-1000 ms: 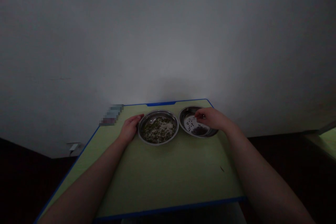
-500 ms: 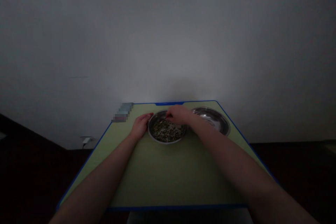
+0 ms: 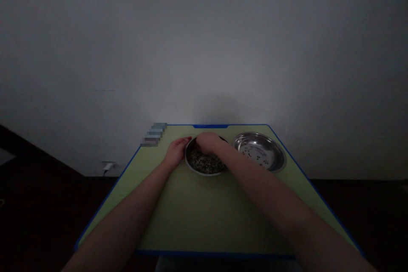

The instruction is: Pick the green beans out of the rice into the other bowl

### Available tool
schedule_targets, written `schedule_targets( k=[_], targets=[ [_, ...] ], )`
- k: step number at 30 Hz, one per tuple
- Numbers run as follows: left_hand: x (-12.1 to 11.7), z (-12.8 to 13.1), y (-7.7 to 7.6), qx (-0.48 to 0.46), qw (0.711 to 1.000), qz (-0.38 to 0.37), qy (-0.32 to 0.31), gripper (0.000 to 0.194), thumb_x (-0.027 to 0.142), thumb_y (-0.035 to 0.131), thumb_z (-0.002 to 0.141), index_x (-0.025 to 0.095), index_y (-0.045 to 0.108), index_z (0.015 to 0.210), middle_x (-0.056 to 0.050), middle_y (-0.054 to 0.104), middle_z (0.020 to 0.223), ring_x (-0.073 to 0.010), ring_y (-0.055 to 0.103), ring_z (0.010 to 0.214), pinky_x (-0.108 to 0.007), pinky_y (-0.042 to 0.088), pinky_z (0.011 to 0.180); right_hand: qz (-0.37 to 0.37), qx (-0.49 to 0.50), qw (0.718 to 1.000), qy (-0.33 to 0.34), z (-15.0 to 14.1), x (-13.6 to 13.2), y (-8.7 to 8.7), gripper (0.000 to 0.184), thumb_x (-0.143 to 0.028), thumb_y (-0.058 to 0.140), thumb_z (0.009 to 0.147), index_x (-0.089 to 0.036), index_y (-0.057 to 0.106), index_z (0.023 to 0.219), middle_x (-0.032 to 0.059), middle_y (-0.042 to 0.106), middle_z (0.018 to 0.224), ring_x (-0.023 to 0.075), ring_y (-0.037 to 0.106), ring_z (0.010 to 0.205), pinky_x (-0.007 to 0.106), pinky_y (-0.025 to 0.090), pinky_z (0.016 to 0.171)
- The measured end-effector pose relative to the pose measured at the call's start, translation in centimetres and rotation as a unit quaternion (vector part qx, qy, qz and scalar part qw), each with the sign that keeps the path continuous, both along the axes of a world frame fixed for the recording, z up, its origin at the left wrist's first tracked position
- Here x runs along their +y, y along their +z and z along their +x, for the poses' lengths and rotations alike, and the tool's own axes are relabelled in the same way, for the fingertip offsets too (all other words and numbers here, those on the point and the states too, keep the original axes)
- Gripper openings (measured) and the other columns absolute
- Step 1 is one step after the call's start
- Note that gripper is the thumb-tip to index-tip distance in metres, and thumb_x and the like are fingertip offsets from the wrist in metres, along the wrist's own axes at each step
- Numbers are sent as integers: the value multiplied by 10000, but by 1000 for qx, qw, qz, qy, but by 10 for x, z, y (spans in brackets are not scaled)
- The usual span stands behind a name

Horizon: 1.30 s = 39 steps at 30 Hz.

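A round metal bowl [image 3: 207, 174] stands on the table, filled with a mix of dark, greenish and pale small grains or beans [image 3: 204, 164]. Against its left rim is my left hand [image 3: 176, 151], its fingers curved along the outside and gripping the edge. My right hand [image 3: 208, 142] reaches over the far part of this bowl with fingers bent down towards the grains. Its fingertips are hidden, and what they hold is too dark to make out. To the right, a second metal bowl [image 3: 277, 153] has a few small dark beans [image 3: 258, 159] scattered on its bottom, partly covered by my right forearm.
The light green table [image 3: 204, 212] has a blue edge and stands against a pale wall [image 3: 204, 51]. A blurred-out flat item [image 3: 154, 134] lies at its far left corner. On the wall at left is a plug [image 3: 108, 166] with a cable.
My right hand has gone lower and deeper into the grain-filled bowl. The view has shifted slightly, so more of the second bowl and its beans shows. My left hand keeps its place at the rim.
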<state>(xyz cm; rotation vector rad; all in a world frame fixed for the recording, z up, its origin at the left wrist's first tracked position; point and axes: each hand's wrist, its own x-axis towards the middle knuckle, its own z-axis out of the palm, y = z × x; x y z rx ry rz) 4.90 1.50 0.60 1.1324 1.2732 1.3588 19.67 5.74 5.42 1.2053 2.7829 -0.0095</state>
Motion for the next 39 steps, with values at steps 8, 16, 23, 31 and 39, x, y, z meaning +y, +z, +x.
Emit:
schedule_targets(
  k=[8, 16, 23, 31, 39],
  targets=[
    [4, -3, -4, 2, 1000, 5, -8, 466, 465, 670, 601, 130, 696, 924, -77, 715, 846, -237, 636, 830, -354, 461, 810, -4, -14, 1000, 7, -5, -9, -1, 261, -174, 559, 727, -84, 671, 945, 205, 657, 1005, 304, 614, 923, 398, 484, 764],
    [4, -3, -4, -3, 1000, 7, -8, 441, 455, 672, 598, 136, 700, 901, -71, 717, 858, -244, 634, 850, -365, 452, 839, -25, 0, 1000, 7, 5, -8, 9, 279, -184, 510, 759, -132, 643, 999, 158, 662, 1014, 253, 624, 868, 315, 479, 689],
    [1, -1, 2, 24, 1000, 18, -3, 465, 483, 672, 588, 132, 705, 891, -85, 715, 881, -255, 628, 873, -365, 455, 834, -113, 170, 979, 2, 24, 2, 19, 198, -222, 436, 801, -153, 606, 874, 71, 653, 905, 151, 555, 753, 225, 391, 612],
    [1, -1, -1, 18, 1000, -1, 5, 472, 472, 658, 610, 129, 692, 932, -78, 715, 881, -243, 635, 842, -359, 471, 805, -326, 399, 856, -29, 75, -11, 34, 189, -326, 411, 822, -183, 453, 708, -37, 428, 592, 91, 387, 543, 209, 333, 530],
    [-3, 0, 7, 35, 999, -12, 16, 465, 485, 669, 590, 136, 699, 896, -83, 715, 860, -246, 641, 832, -356, 482, 795, -255, 416, 870, -68, 171, -47, 45, 192, -359, 531, 755, -180, 497, 813, -3, 526, 731, 108, 486, 659, 233, 403, 615]
  ],
)
